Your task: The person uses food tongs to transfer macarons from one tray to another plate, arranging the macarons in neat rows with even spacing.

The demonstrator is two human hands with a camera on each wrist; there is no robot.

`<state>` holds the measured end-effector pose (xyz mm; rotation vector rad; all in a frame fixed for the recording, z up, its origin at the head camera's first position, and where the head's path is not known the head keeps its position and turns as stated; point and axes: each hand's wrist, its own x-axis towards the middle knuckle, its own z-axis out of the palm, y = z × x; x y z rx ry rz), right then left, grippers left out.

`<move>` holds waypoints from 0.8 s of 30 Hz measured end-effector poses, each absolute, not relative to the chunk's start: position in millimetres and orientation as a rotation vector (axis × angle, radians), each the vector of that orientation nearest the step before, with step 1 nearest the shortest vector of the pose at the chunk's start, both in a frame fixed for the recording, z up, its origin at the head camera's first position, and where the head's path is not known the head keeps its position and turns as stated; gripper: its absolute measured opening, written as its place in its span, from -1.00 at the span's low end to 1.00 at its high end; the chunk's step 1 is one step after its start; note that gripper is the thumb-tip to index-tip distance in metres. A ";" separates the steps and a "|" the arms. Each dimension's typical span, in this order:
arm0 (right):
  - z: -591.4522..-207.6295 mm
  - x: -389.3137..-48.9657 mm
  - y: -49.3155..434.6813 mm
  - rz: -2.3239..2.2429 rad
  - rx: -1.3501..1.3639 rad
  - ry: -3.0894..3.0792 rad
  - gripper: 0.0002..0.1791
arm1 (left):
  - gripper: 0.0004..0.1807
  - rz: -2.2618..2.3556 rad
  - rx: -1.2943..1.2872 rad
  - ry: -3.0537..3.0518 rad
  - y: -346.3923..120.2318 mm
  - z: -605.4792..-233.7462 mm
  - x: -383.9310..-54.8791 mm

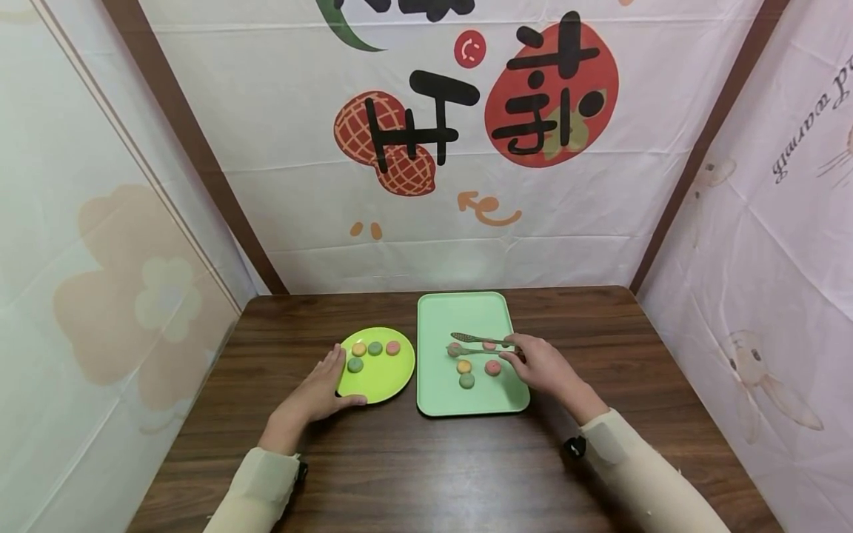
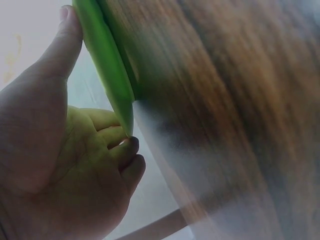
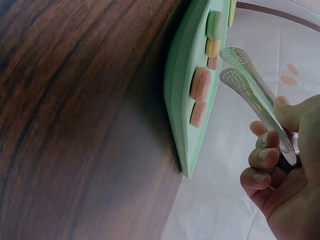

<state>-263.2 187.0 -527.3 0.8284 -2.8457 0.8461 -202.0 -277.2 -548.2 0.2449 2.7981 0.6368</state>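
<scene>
My left hand (image 1: 322,386) holds the rim of a round yellow-green plate (image 1: 384,384), fingers along its left side and thumb at the front edge. Several macarons lie there: one yellow (image 1: 359,349), one pink (image 1: 393,348) and two green, including a green macaron (image 1: 355,365). In my right hand (image 1: 543,366) are metal tongs (image 3: 234,79) with perforated tips, their arms apart. They hover over a mint-green tray (image 1: 460,312) holding pink macarons, a yellow macaron (image 1: 463,366) and a green macaron (image 1: 466,380). One tong tip overlaps the leftmost pink macaron in the head view; contact is unclear.
Plate and tray stand side by side on a dark wooden table (image 1: 426,474), a narrow gap between them. Printed white cloth (image 1: 300,222) hangs behind the table and at both sides. The tray has a low raised rim.
</scene>
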 end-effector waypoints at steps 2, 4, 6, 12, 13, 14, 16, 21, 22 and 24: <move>-527.3 -263.5 186.6 0.838 0.830 -2.849 -0.62 | 0.40 0.639 0.250 2.801 -277.4 -548.7 -202.3; -527.6 -263.5 186.3 0.831 0.833 -2.850 -0.63 | 0.40 0.640 0.249 2.798 -277.5 -549.0 -202.6; -528.4 -263.6 185.9 0.829 0.835 -2.849 -0.63 | 0.41 0.641 0.259 2.803 -277.7 -549.4 -202.5; -530.3 -263.7 185.8 0.829 0.838 -2.844 -0.64 | 0.40 0.639 0.258 2.803 -277.5 -549.8 -202.7; -530.6 -264.1 186.0 0.828 0.838 -2.846 -0.64 | 0.40 0.640 0.258 2.803 -277.3 -549.6 -202.7; -531.0 -264.5 186.3 0.827 0.836 -2.850 -0.65 | 0.40 0.640 0.258 2.804 -277.2 -549.7 -202.8; -530.7 -264.7 186.5 0.833 0.830 -2.862 -0.65 | 0.40 0.641 0.265 2.808 -277.3 -550.4 -203.1; -529.2 -264.5 187.0 0.858 0.812 -2.883 -0.66 | 0.39 0.638 0.265 2.801 -277.6 -551.2 -203.6; -529.4 -264.7 187.2 0.859 0.811 -2.883 -0.67 | 0.39 0.639 0.266 2.799 -277.5 -550.9 -203.5; -530.2 -264.9 187.9 0.853 0.804 -2.888 -0.67 | 0.39 0.644 0.265 2.796 -277.6 -550.4 -203.4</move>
